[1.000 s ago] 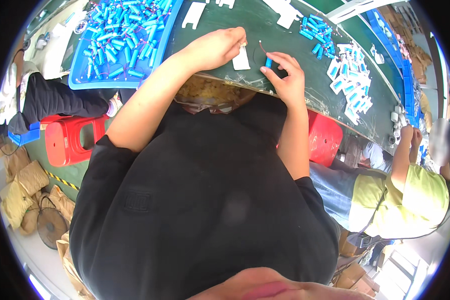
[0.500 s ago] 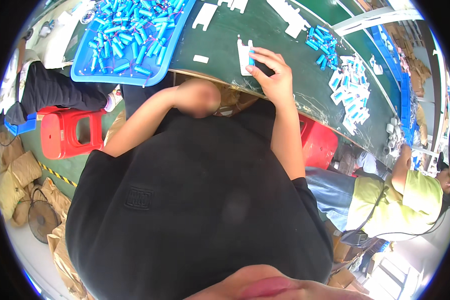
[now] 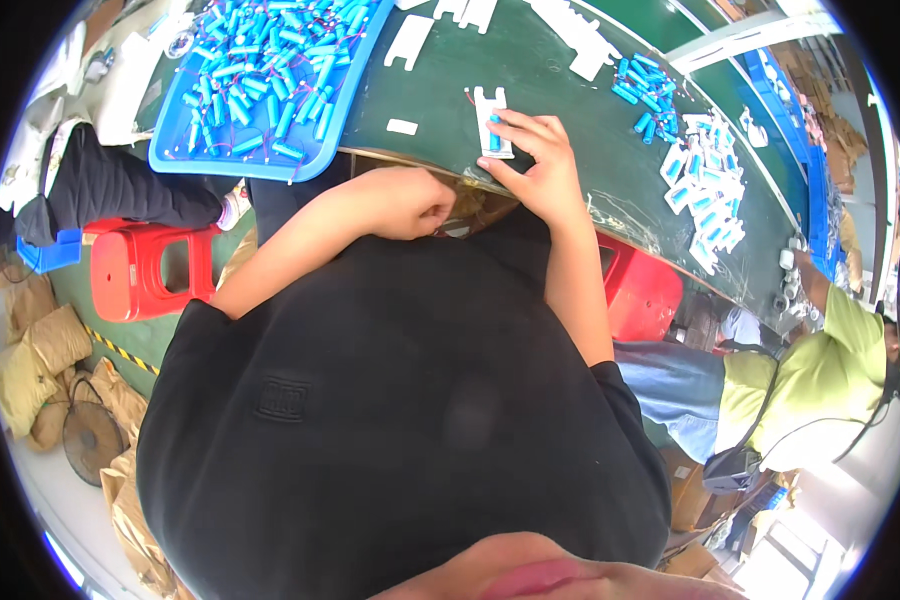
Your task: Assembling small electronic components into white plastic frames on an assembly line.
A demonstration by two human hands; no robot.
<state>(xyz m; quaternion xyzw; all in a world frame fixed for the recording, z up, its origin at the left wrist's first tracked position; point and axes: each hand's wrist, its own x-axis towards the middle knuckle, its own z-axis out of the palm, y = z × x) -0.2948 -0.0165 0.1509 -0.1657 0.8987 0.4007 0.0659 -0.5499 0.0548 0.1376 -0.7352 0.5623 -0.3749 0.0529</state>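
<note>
Supporting, across the green workbench [image 3: 440, 105], a blue plastic tray [image 3: 320, 155] at left and a white two-pronged holder [image 3: 484, 108] near the front edge; bearing, farther right, blue cylindrical cells [image 3: 650, 100] and piled cell-fitted holders [image 3: 708, 188].

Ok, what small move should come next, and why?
I'd probably press the blue cylindrical cell down with the right hand, whose fingers are touching it over the white holder; whether it is fully seated can't be told. The left hand is curled away from the holder.
</note>
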